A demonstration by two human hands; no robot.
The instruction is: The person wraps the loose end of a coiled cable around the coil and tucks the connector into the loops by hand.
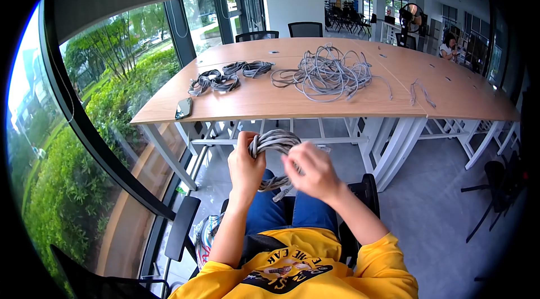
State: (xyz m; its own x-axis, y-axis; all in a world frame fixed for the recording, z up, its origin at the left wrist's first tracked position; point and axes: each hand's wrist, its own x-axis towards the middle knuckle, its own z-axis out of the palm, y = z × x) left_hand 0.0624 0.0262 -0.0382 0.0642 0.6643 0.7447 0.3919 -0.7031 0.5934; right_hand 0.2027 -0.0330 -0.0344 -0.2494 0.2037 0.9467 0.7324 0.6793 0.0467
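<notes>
A thick ring-shaped coil of grey, plastic-sheathed cable point(275, 141) is held up between the two hands, above the lap and in front of the near edge of the pale wooden counter point(242, 109). Its upper left side is gripped by the left hand point(246, 168), whose fingers are closed round the strands. The right hand point(313, 172) is placed at the opposite side, its fingers curled inward over the coil's right edge; they are blurred, and whether a strand is pinched cannot be told. The coil is thus flanked left and right, its opening set between the hands and its longer axis seemingly running from the top toward the lap. Below it, near the right hand, a pale cable plug point(280, 194) is left hanging. Beyond, a loose tangle of grey cable point(329, 74) and several dark, tidily wound cable bundles point(216, 81) are laid out.
</notes>
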